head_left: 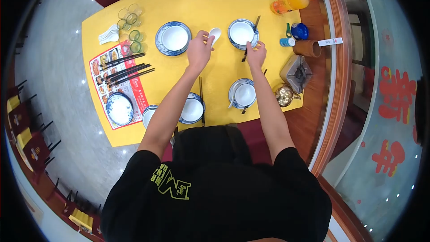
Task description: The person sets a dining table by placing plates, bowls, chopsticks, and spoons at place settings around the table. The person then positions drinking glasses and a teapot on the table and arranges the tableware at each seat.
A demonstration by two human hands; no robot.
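Observation:
My left hand (pixel 200 50) is closed around a white soup spoon (pixel 216 34), held up over the table between two place settings. To its left is a white bowl (pixel 174 38) on a blue-patterned plate (pixel 158 45). My right hand (pixel 256 55) has its fingertips at the near rim of another white bowl (pixel 242 32), which sits on a blue-rimmed plate (pixel 230 28). Its thumb and fingers look closed on that rim, partly hiding it. A pair of dark chopsticks (pixel 257 21) runs along the right of this bowl, passing by the right hand.
Nearer me are two bowls (pixel 192 110) (pixel 245 95) on plates. On the left lie white spoons (pixel 109 34), glasses (pixel 135 36), chopsticks (pixel 130 71), a menu sheet (pixel 140 97) and plates (pixel 119 109). An orange drink bottle (pixel 291 3), portable stove (pixel 296 73) and kettle (pixel 285 95) stand right.

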